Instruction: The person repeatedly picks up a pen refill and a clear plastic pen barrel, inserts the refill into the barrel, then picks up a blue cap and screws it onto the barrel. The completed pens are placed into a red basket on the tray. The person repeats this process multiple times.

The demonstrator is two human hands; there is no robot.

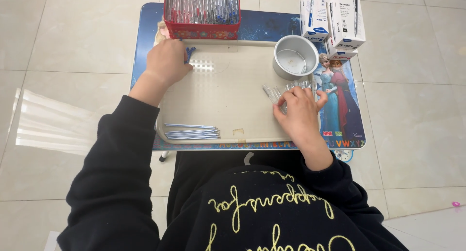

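While both hands work over the cream tray [228, 115] on the bench [272, 25], can note: clear pen barrels [286, 90] lie right of centre frame, directly under and touching right hand [301, 115], well apart from left hand [167, 61] at upper left. So right hand far nearer. Barrels' long axis approx. up-down in frame, fanned slightly, tips pointing toward metal tin [295, 57] just above them; which end is which too blurred to tell. Right hand fingers spread narrow over the barrels, pressing or gathering them, not fully closed round them. Left hand curled shut on small blue caps [189, 52], poking out at thumb side, just below red box [201, 13] of pens at top centre. Thin refills [191, 132] lie lower left on tray, long axis left-right, w/ no hand near. White cartons [335, 18] stacked upper right, beside tin.
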